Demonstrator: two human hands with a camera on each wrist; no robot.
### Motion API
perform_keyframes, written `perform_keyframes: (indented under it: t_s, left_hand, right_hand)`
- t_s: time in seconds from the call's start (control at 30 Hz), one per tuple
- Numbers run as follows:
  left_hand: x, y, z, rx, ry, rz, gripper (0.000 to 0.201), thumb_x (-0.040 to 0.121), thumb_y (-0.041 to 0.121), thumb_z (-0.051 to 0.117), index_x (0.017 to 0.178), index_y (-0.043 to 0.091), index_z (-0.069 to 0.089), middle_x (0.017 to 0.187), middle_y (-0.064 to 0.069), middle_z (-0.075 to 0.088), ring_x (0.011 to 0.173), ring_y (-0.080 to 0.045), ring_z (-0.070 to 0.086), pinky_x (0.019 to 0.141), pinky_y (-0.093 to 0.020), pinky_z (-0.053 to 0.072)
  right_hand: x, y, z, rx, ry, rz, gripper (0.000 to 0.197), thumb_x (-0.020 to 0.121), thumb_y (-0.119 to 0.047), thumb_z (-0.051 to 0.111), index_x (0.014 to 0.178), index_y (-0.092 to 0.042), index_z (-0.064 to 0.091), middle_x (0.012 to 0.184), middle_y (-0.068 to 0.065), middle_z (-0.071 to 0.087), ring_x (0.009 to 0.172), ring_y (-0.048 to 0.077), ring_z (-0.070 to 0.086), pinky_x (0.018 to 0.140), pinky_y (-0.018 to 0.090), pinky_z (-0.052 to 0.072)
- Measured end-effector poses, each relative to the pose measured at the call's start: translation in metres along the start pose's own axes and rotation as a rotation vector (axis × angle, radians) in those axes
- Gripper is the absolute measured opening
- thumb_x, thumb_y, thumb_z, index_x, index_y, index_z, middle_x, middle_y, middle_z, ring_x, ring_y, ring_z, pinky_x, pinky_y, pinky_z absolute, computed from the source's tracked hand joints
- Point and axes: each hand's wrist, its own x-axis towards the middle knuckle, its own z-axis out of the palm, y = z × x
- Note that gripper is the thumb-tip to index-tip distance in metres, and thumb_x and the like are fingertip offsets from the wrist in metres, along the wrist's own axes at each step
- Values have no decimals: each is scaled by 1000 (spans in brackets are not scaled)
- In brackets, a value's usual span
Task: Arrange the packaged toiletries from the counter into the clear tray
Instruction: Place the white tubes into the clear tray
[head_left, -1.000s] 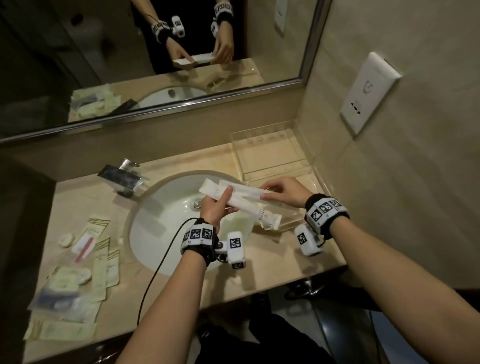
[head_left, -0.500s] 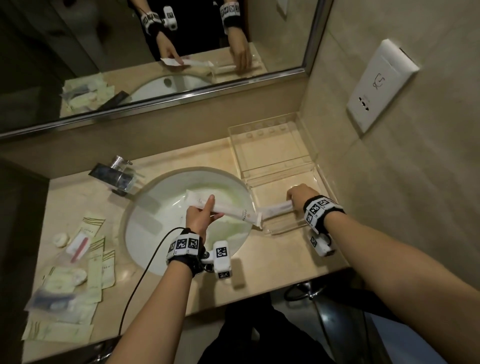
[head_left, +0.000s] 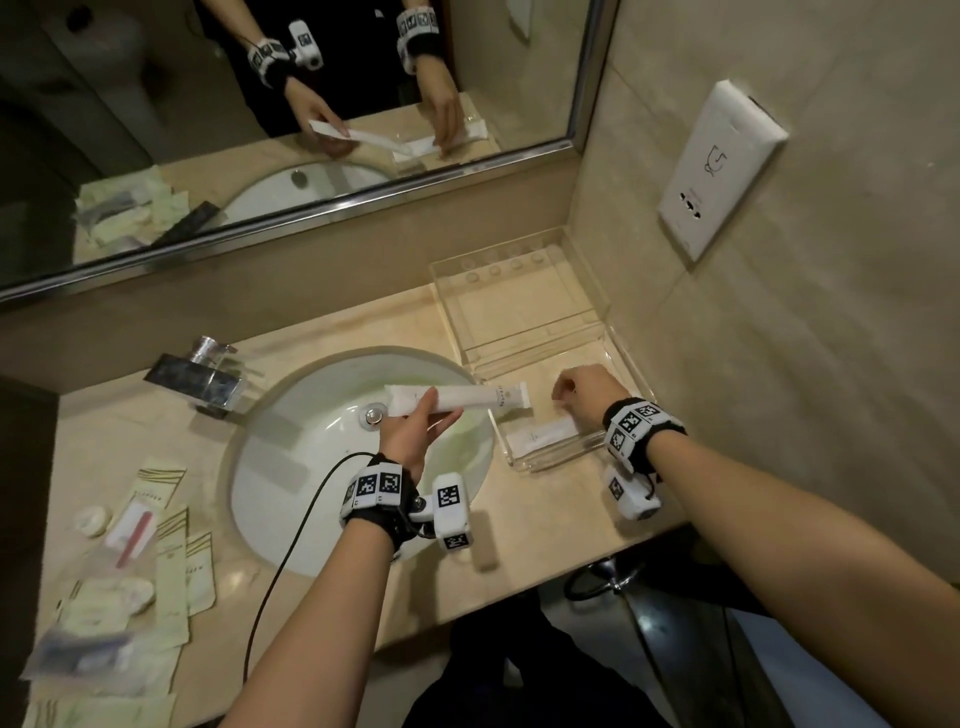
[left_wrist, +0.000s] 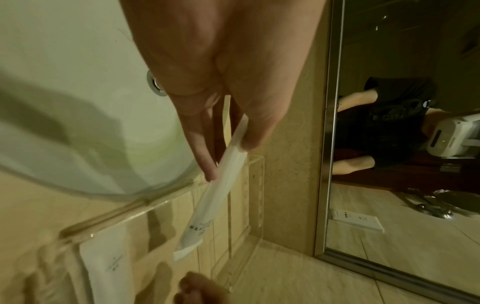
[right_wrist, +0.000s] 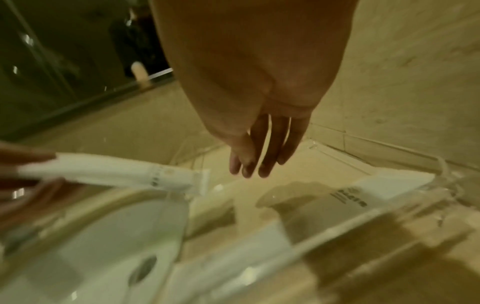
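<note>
The long white packet (head_left: 457, 399) in the left hand (head_left: 410, 439) looks light and thin, a sealed sachet that probably bends along its length and would crease if squeezed hard. Its smooth wrapper is likely a little slippery, so a flat pinch across the width, near one end, seems the safest hold; the flat crimped seal at its far end offers a second place to take it.

The left hand pinches the packet near its sink-side end, thumb on one face and fingers (left_wrist: 207, 164) on the other, as the left wrist view shows. The packet juts out from that hand toward the clear tray (head_left: 631, 364), level, with its free end just over the tray's sink-side wall.

The right hand (head_left: 584, 389) hovers above the tray's nearer compartment, holding nothing. In the right wrist view its fingers (right_wrist: 262, 160) hang down loosely together, their tips just beside the packet's free end but apart from it.

1 white packet (head_left: 540, 432) already lies flat in the tray against its front wall, below the right hand. The tray's far compartment, toward the mirror (head_left: 260, 130), holds nothing that I can see. More sachets (head_left: 171, 566) lie on the counter (head_left: 545, 519), well apart from the tray, on the other side of the sink (head_left: 311, 441).
</note>
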Motion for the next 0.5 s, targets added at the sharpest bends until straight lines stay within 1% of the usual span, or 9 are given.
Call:
perform_keyframes:
  t_s: [0.03,0.1,0.13,0.2,0.27,0.33,0.4,0.47,0.5]
  left_hand:
    - [-1,0,4,-8,-13,-12,15,92,12,61,100,-1,59,107,-19,68,96,-31,69,81,-29,59]
    - [-2,-3,12,-31,-56,-26,15,91,11,63,100,1,60,107,-19,69,96,-30,70,77,-27,60]
    - [-1,-4,17,-45,-79,-33,18,90,12,65,102,-1,60,109,-20,69,96,-29,70,76,-26,60]
    - [-1,-8,28,-66,-113,-41,21,88,10,66,103,-3,61,108,-21,69,96,-30,70,78,-27,60]
    - [-1,-11,39,-89,-136,-58,21,87,9,68,102,-5,61,102,-20,71,94,-29,71,82,-29,59]
    - [1,-16,48,-93,-173,-77,23,86,9,69,103,-5,61,103,-21,71,95,-31,71,86,-32,58]
    - [4,-23,50,-49,-199,-86,29,85,9,69,108,-6,60,106,-23,70,98,-34,70,89,-36,57]
    - [10,-32,48,57,-170,-74,34,84,8,71,112,-7,58,108,-24,68,100,-37,68,88,-38,58]
    - [13,-36,46,153,-138,-48,34,83,8,72,111,-6,59,108,-24,67,101,-37,67,87,-40,58]
  right_hand:
    - [-2,-5,-5,125,80,-28,22,90,-3,57,85,-21,70,101,2,71,87,17,66,87,34,56]
    - [-8,-18,-19,279,168,-176,10,90,-13,65,98,-16,71,102,-1,72,90,12,64,90,28,52]
    - [-12,-25,-25,289,154,-270,18,86,-18,72,104,-16,71,104,-4,72,93,9,63,90,25,50]
    - [-17,-36,-33,214,63,-392,39,76,-25,82,112,-18,70,109,-8,70,99,5,60,90,18,45]
    - [-17,-38,-31,114,25,-442,44,72,-28,84,112,-19,69,108,-8,71,99,5,60,89,18,44]
    - [-16,-34,-26,91,33,-414,36,74,-26,82,107,-20,70,102,-5,73,95,9,63,89,26,49]
    - [-16,-28,-24,72,42,-348,24,78,-21,77,102,-19,71,96,-2,74,91,14,65,88,35,51]
    - [-14,-19,-23,-5,-3,-256,21,80,-17,75,101,-19,72,95,0,73,90,18,65,87,38,52]
    - [-13,-15,-23,-57,-36,-214,21,80,-15,75,100,-19,72,95,1,73,90,19,66,87,37,52]
